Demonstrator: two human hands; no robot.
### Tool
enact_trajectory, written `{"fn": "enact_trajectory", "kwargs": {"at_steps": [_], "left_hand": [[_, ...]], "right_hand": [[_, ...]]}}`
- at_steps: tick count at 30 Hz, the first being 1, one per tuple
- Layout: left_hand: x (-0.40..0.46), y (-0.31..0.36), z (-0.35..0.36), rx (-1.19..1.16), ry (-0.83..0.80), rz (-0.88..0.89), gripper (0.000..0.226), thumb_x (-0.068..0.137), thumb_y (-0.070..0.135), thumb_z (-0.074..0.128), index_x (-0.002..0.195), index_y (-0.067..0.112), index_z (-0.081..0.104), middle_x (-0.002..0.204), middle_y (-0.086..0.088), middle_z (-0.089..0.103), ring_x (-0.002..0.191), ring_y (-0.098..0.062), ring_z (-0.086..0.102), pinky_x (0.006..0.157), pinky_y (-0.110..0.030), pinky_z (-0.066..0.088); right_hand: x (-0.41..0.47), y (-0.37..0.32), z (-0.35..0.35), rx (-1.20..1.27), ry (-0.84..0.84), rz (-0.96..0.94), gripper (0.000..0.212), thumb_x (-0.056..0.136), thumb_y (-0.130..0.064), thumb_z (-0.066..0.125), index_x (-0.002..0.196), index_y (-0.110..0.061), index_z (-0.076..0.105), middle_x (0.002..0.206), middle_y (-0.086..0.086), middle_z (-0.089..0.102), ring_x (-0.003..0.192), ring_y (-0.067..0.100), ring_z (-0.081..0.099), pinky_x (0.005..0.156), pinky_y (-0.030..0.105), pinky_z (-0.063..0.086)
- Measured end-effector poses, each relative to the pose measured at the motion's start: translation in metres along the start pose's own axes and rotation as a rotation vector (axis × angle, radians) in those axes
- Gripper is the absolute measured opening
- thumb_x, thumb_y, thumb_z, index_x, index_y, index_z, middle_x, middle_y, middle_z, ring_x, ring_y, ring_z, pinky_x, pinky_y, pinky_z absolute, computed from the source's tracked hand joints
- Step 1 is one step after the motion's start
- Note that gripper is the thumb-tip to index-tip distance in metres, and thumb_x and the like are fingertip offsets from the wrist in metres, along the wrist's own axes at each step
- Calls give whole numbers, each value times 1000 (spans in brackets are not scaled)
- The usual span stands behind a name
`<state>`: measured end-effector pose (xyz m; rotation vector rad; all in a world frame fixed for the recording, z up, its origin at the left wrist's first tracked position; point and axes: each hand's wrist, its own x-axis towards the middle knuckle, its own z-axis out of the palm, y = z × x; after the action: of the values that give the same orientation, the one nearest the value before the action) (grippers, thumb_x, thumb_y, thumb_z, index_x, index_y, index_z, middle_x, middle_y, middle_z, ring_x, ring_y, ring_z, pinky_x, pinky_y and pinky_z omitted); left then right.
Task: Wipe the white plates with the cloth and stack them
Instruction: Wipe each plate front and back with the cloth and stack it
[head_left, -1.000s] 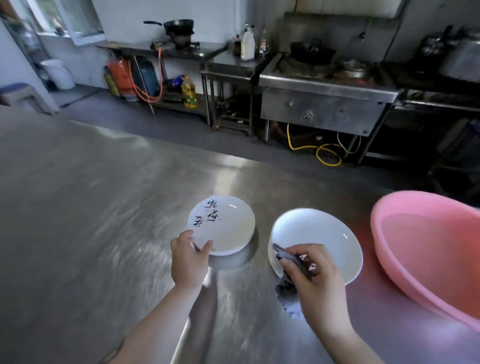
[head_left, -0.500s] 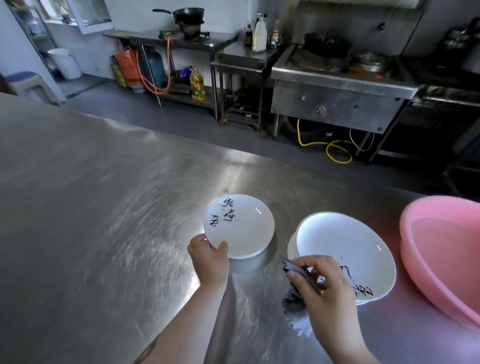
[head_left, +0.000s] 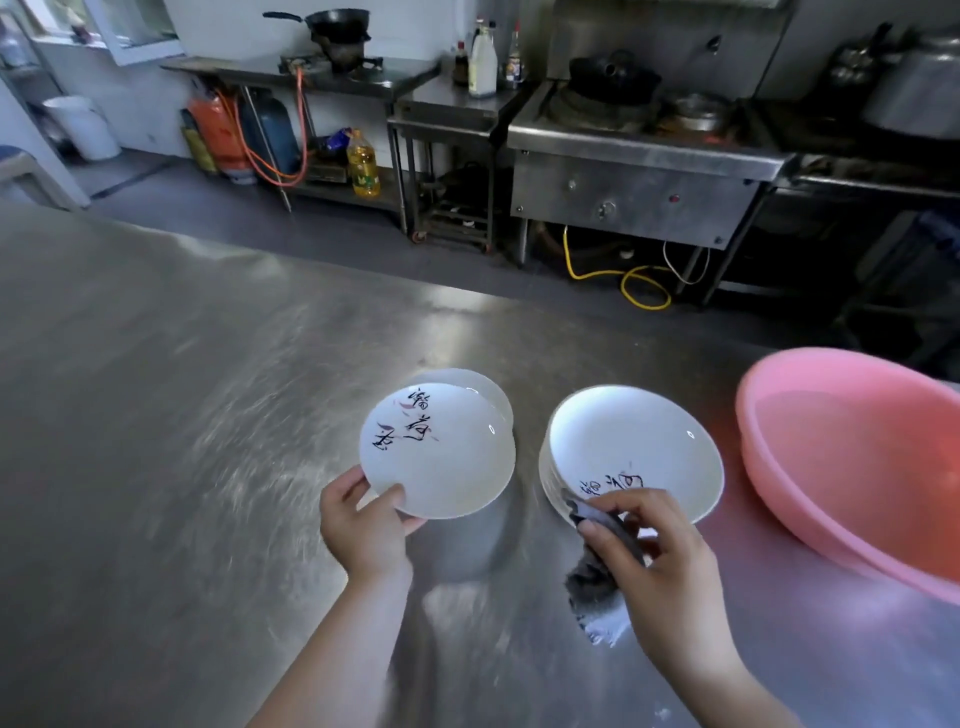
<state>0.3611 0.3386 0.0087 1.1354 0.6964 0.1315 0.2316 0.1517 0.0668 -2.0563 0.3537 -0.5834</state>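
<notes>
**Two plates held beside the basin**

Pink basin (head_left: 852, 467): landmark. Just left of it, your right hand (head_left: 660, 561) pinches the grey cloth (head_left: 597, 597) against the right plate (head_left: 634, 447); farther left, your left hand (head_left: 363, 519) grips the left plate (head_left: 441, 457).

A brushed steel table (head_left: 156, 415) filled the lower frame. At centre a plate stack (head_left: 631, 447) sat on it, and left of that another plate (head_left: 488, 389) lay partly hidden beneath a lifted one. A pink basin (head_left: 857, 457) stood on it at the right edge, beside the stack.
</notes>
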Motion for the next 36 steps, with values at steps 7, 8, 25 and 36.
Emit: {"fn": "enact_trajectory", "kwargs": {"at_steps": [7,8,25,36], "left_hand": [[-112,-16,-82,138,-196,-49,39,81,-11,67,97,24,63,121,-5,65,98,-34,67,48,-36,55],[-131,-25,-86,162,-231,-71,39,81,-12,67,98,22,63,120,-5,64,95,-31,68,48,-37,55],[-292,-175,-80,556,-561,-125,42,78,-19,62,105,13,55,102,-5,66,93,-21,66,47,-36,57],[-262,-160,-74,1100,-787,444,37,83,17,77,114,23,58,112,7,56,91,-7,63,78,-23,49]], "right_hand": [[-61,20,-92,23,123,102,26,72,-15,80,77,-36,66,83,-10,66,78,7,63,70,12,45],[-72,28,-106,23,135,141,24,73,-14,80,78,-34,67,82,-8,67,76,8,64,72,16,47],[-196,110,-226,12,226,533,39,80,-7,70,83,-45,71,93,-9,68,79,2,63,74,25,48],[-190,114,-206,-255,17,227,31,70,-4,76,89,-28,73,86,-17,60,80,-2,56,70,3,38]]}}
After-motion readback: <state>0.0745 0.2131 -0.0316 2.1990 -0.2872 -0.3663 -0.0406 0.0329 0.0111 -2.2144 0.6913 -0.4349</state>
